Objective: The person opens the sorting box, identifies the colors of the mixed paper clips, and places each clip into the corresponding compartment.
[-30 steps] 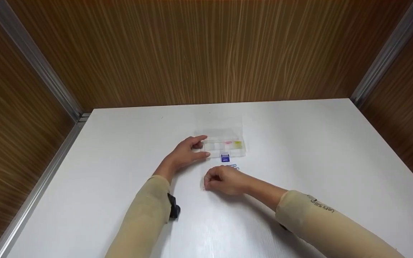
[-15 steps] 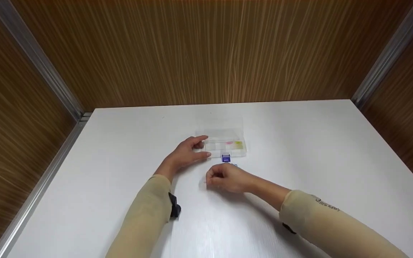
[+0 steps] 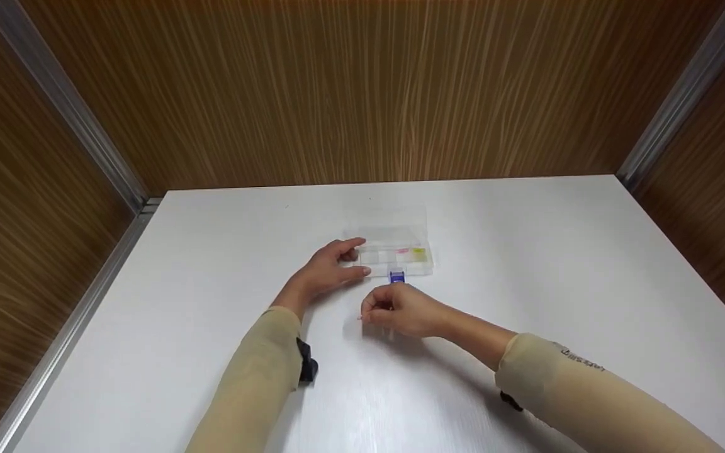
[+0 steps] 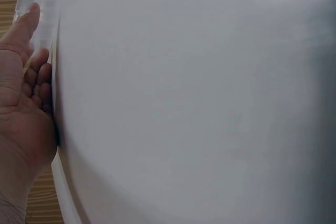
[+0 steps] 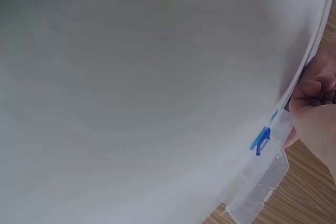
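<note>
A clear plastic compartment box (image 3: 424,269) lies with its lid folded back, a blue latch (image 3: 397,276) at its front. My left hand (image 3: 331,267) holds the box's left end, thumb at the front side and index finger towards the back. Below the latch, my right hand (image 3: 403,309) pinches a tiny thin piece that looks like a paper clip (image 3: 359,318); most of it is hidden by the fingertips. Pink and yellow contents (image 3: 418,254) show in the box's right-hand compartments. In the right wrist view, light-blue paper clips (image 5: 257,139) lie close to the latch.
The white table (image 3: 494,251) holds the box near its middle. A wood-grain panel (image 3: 375,94) rises behind it, with side panels left and right. Each sleeve carries a dark wrist camera (image 3: 306,362).
My right hand has risen slightly off the tabletop and moved a little towards the box with the paper clip, now covering the blue clips in the head view. My left hand stays on the box.
</note>
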Demonstrator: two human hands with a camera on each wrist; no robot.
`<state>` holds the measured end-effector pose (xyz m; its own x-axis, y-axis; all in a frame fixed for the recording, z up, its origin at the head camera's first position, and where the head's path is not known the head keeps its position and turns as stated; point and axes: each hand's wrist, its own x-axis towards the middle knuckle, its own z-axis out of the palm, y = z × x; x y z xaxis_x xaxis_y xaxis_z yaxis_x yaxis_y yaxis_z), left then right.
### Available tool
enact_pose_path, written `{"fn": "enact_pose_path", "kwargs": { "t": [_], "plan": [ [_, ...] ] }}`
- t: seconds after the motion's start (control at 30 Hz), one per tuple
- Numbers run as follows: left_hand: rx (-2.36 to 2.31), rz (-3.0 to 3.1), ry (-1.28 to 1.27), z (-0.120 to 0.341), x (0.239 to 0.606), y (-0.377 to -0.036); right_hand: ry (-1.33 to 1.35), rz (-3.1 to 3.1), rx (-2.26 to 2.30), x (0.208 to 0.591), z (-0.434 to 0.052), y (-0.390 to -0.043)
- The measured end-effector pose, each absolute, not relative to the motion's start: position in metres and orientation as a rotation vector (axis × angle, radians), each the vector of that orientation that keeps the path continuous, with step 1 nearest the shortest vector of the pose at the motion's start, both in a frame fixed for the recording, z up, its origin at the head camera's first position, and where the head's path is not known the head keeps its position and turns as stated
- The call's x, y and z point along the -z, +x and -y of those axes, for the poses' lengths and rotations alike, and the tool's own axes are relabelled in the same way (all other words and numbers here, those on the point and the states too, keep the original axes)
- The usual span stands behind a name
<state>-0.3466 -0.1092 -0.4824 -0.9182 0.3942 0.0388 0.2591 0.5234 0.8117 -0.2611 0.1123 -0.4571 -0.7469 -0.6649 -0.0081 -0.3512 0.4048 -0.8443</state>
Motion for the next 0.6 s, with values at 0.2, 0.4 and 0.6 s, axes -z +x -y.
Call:
{"fn": "enact_pose_path", "kwargs": {
  "t": [0.2, 0.4, 0.6],
  "plan": [
    [-1.350, -2.620, 0.559, 0.110, 0.484, -0.348, -0.904, -2.354, 1.281, 0.444, -0.116, -0.268],
    [-1.350, -2.615, 0.565, 0.111, 0.485, -0.351, -0.867, -2.412, 1.334, 0.426, -0.125, -0.282],
    [-1.325, -2.614, 0.540, 0.110, 0.483, -0.348, -0.728, -2.498, 1.346, 0.408, -0.139, -0.303]
  ]
}}
